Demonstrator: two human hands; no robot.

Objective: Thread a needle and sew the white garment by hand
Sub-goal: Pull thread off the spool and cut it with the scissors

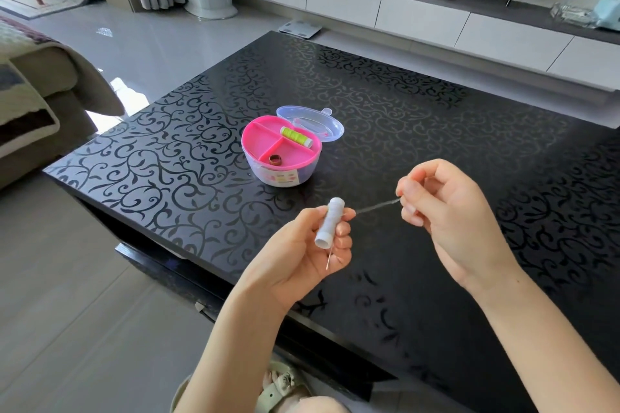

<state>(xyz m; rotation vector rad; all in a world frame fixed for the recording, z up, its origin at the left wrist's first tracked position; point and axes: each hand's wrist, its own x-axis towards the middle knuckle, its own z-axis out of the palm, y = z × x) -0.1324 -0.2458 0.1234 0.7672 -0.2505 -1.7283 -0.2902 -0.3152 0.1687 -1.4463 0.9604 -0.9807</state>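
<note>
My left hand grips a white thread spool upright between thumb and fingers, above the near part of the black table. A thin needle pokes out below the spool from the same hand. A strand of white thread runs taut from the spool to my right hand, which pinches its end between thumb and forefinger. No white garment is in view.
A round sewing box with a pink tray stands mid-table, holding a green spool and a brown ring; its clear lid lies open behind. The black patterned table stretches right. A sofa is at left.
</note>
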